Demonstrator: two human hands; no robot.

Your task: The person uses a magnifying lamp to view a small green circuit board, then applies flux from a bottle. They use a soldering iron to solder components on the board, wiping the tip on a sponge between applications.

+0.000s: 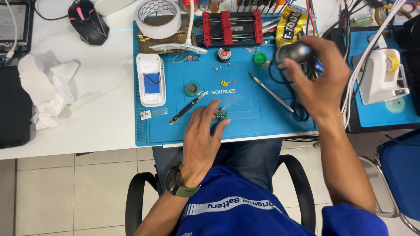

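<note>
2 hands work over a blue repair mat that lies on the white desk, and the single head view shows both. The left hand rests flat near the mat's front edge, fingers spread and slack, clasping nothing; its fingertips touch a small green round circuit board and seem to pin it to the mat. The right hand is raised above the mat's right edge and is closed around a dark, rounded handheld tool with a black cable trailing down to the mat.

1 pair of black tweezers lies just left of the board, and a second slim metal tool lies to its right, both untouched. A white opened casing with a blue cell inside sits near the mat's left edge, a roll of white tape at the back left corner.

Judging from this, the step in hand is steadying the board while the tool is brought over. The next move seems to call for lowering the tool onto the board without nudging it, keeping the cable off the small parts mid-mat.
</note>
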